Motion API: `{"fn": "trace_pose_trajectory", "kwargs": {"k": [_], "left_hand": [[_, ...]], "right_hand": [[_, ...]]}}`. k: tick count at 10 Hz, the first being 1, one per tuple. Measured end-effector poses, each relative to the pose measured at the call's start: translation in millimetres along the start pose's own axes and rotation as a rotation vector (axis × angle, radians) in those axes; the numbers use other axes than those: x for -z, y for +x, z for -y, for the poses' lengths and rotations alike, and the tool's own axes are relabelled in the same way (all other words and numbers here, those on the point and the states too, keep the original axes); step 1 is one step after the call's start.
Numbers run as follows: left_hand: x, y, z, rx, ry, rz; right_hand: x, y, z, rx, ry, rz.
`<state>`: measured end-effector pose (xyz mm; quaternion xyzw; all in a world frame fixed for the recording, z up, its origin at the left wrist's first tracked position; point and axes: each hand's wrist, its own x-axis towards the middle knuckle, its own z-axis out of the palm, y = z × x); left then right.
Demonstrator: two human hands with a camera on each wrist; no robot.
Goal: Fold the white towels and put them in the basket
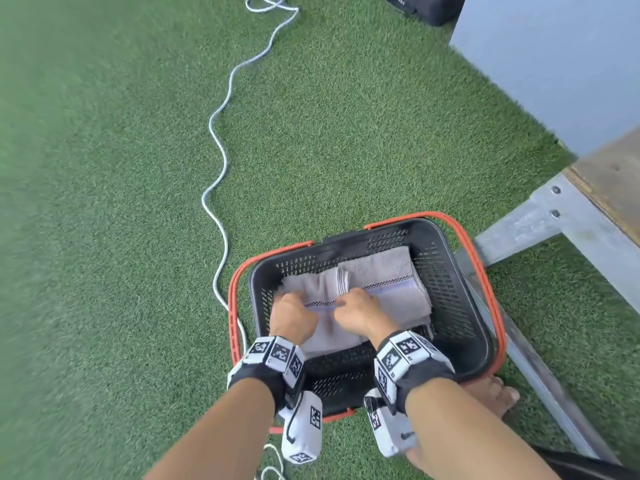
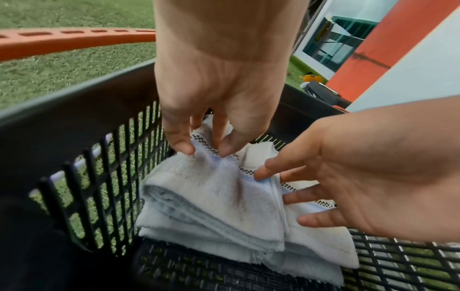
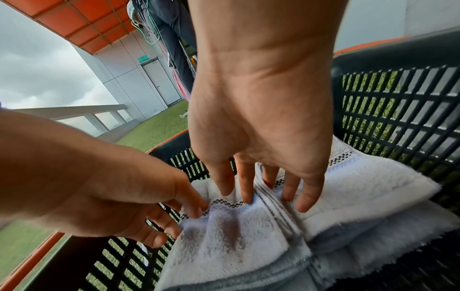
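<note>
A black slatted basket [image 1: 460, 282] with orange handles [image 1: 239, 306] stands on green turf. Folded white towels with checked bands lie inside it. The left towel [image 1: 322, 330] overlaps the right one [image 1: 391, 292]. Both hands are down in the basket on the left towel. My left hand [image 1: 292, 315] pinches a ridge of that towel [image 2: 211, 196] between thumb and fingers near its banded edge. My right hand [image 1: 358, 311] lies beside it, its straight fingers [image 3: 248, 187] pressing the towel's [image 3: 248, 246] hem. In the right wrist view my left hand [image 3: 99, 187] comes in from the left.
A white cable [image 1: 221, 150] snakes over the turf left of the basket. A metal-framed wooden bench [image 1: 540, 220] stands close on the right, with a grey wall [image 1: 554, 64] behind it. A black bag [image 1: 426, 5] sits far back. A bare foot [image 1: 491, 393] is by the basket's near right corner.
</note>
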<state>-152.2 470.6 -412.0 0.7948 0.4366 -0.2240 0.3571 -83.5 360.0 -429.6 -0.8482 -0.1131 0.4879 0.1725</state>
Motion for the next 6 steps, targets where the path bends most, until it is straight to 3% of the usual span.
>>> {"fn": "trace_pose_trajectory", "kwargs": {"k": [1, 2, 4, 6], "left_hand": [[-0.3, 1.2, 0.9, 0.052, 0.019, -0.056], [-2.1, 1.9, 2.5, 0.064, 0.074, -0.017], [-6.5, -4.4, -1.3, 0.058, 0.134, 0.039], [-2.7, -30.8, 1.4, -0.07, 0.162, -0.004]], "right_hand": [[-2.0, 9.2, -2.6, 0.08, 0.114, -0.081], [-0.8, 11.9, 0.3, 0.036, 0.111, -0.051], [-9.5, -4.5, -1.1, 0.029, -0.041, -0.046], [20.7, -19.4, 9.5, 0.006, -0.048, -0.092]]}}
